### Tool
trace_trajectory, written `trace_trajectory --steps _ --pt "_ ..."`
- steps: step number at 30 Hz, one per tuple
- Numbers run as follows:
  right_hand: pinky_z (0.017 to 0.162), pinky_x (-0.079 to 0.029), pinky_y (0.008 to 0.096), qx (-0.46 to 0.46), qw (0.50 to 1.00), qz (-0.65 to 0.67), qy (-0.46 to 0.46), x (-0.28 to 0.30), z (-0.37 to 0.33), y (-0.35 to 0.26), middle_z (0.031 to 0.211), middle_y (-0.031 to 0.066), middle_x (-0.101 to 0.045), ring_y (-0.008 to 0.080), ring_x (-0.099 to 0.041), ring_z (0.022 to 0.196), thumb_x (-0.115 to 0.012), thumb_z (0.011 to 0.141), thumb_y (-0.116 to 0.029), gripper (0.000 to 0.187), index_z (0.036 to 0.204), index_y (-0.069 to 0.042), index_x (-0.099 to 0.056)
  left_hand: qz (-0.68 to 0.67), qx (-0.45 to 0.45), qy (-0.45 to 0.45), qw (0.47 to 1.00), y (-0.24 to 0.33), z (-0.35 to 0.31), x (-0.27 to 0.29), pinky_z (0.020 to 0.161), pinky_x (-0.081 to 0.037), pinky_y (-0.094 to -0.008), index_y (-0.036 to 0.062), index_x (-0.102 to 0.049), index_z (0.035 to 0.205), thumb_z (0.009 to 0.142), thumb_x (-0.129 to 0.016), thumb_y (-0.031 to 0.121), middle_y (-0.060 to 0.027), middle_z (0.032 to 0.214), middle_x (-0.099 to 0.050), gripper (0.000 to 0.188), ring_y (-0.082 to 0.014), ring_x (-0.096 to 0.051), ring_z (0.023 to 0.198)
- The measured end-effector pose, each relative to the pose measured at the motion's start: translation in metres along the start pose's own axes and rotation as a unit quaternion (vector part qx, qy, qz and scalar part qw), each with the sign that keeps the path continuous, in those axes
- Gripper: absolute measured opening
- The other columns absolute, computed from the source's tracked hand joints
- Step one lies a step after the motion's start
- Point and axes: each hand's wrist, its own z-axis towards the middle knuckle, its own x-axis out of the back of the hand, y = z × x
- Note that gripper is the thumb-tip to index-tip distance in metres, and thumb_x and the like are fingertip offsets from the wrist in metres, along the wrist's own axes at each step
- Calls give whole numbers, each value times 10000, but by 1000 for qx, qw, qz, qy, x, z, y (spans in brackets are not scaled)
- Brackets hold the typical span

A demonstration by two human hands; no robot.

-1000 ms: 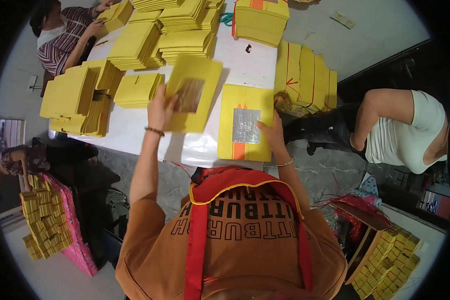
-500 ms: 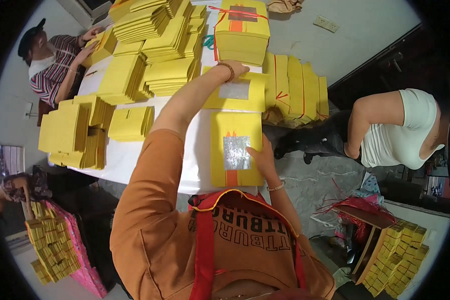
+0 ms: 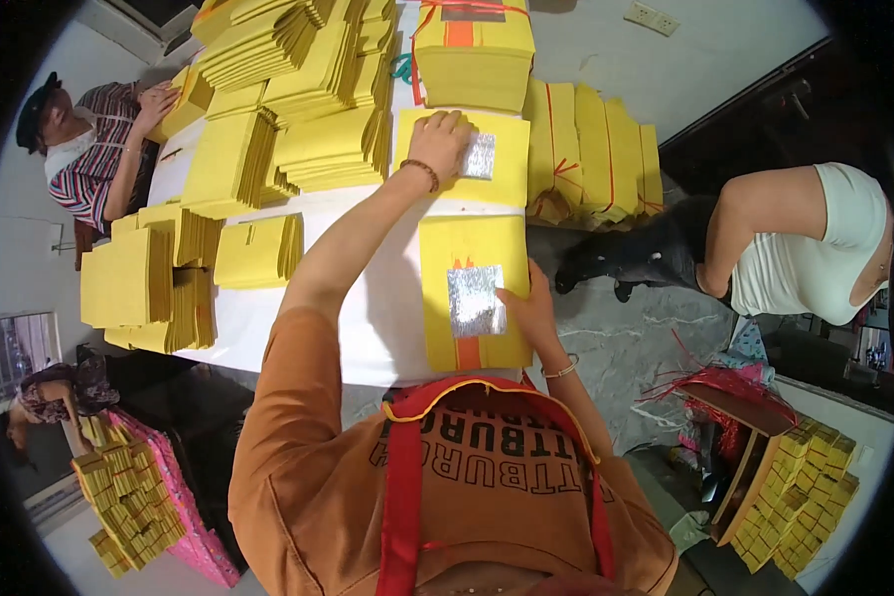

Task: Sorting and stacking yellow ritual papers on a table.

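Observation:
My left hand lies on a yellow paper sheet beside its silver foil square, its fingers slightly spread. I cannot tell whether more sheets lie under it. Nearer to me is a pile of yellow paper with a larger silver foil square and an orange-red band on top. My right hand grips that pile's right edge: the thumb rests on top by the foil, the fingers reach along the side and are partly hidden.
A tall yellow paper block tied with red ribbon stands behind. Folded yellow stacks fill the white table's left side. Tied bundles stand at its right. A co-worker in stripes sits far left; a person in white is at right.
My left hand has drawn back toward me from the tall block and now lies flat left of the far sheet's foil. My right hand keeps its hold on the near pile.

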Motion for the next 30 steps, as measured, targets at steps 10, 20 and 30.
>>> trace_trajectory --steps 10,20,30 --pt "860 -410 315 -14 985 170 -22 -16 20 19 1114 142 -521 220 -513 1006 -690 663 -104 622 1212 18 -425 -655 440 121 602 83 -194 27 944 -345 -295 -23 -326 1291 909 -458 205 -140 1257 -423 464 -199 -412 1138" --pt "830 -425 298 -2 974 223 -43 -21 25 15 1092 116 -532 188 -524 971 -676 694 -83 599 1214 25 -400 -708 433 88 551 111 -215 42 1029 -236 -276 -26 -280 1332 927 -409 229 -130 1373 -316 496 -189 -287 1265" --pt "952 -336 335 74 992 -104 13 -5 3 11 1198 189 -457 246 -431 1122 -584 808 -274 542 1211 43 -408 -645 430 61 629 112 -217 31 963 -336 -281 -49 -334 1291 865 -470 49 -134 1248 -457 457 -202 -448 1134"
